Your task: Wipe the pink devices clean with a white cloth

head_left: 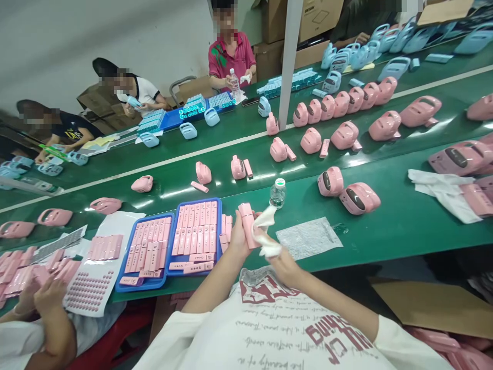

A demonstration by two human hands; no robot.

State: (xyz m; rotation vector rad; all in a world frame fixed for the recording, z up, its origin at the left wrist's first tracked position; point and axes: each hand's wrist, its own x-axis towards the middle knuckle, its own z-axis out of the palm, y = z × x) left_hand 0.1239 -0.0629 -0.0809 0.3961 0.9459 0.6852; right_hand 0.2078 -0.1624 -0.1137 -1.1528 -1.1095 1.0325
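Observation:
My left hand [239,236] is wrapped round a pink rectangular case [246,215], which stands nearly upright above the table's front edge. In my right hand [284,264] is a crumpled white cloth [265,228], touching the lower right side of the case. Left of my hands lie two blue trays, a nearer one [219,204] and a farther one [120,280], both filled with rows of similar pink cases. A few more pink cases [226,228] sit between the nearer tray and my left forearm. To the right lies a sheet of bubble wrap [310,237].
A clear bottle [278,194] stands beyond my hands. Pink handled housings [360,198] line the green conveyor [173,192]. At left, a co-worker's hands [50,298] handle pink cases beside a sticker sheet [90,288]. People sit opposite near blue parts. A white post [289,61] rises behind.

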